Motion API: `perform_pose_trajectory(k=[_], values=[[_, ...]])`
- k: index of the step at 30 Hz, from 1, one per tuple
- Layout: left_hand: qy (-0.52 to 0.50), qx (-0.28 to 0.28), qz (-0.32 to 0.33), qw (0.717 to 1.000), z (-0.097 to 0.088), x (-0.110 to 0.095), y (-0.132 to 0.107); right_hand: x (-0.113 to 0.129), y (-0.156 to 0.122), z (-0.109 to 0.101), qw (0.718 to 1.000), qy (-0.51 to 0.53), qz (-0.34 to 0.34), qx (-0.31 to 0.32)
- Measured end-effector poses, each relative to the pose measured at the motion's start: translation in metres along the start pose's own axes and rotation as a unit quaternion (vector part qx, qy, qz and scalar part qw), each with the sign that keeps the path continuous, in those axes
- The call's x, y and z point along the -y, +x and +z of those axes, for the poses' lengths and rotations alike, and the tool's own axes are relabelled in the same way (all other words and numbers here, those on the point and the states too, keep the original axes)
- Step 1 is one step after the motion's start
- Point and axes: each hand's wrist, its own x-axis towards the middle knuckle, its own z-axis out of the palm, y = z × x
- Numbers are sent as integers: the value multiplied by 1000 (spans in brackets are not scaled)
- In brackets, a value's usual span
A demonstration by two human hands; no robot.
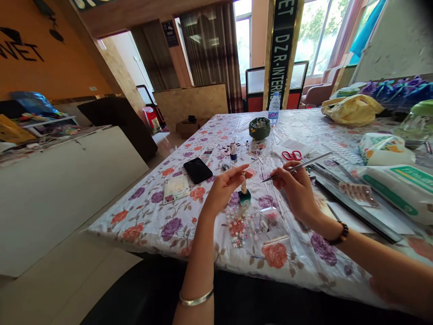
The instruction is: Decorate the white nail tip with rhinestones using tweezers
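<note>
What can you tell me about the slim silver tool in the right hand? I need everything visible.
The slim silver tool looks like smooth metal, long and straight, narrowing to a fine, dark tip. The right hand grips it pen-fashion between thumb and fingers, hiding part of its middle. It lies at a slant: tip low, pointing towards the left hand but apart from it, blunt end rising to the right beyond the knuckles. Whether it has one prong or two is too small to tell.

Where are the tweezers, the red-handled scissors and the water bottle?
Tweezers [314, 161]: head view, on the silver shaft.
Red-handled scissors [292, 156]: head view, where the loops meet.
Water bottle [274, 107]: head view, on the clear body.
</note>
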Motion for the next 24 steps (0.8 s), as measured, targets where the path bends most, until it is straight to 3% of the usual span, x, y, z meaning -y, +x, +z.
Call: perform_pose_trajectory(k=[5,16,24], values=[[-1,-33,17,999,4,2,2,-13,0,5,1000,-3,-17,-6],[-29,-166,74,983,13,7,4,-28,-13,5,997,-17,-47,55],[-65,-191,135,970,15,7,9,-34,-10,3,997,-17,-36,63]])
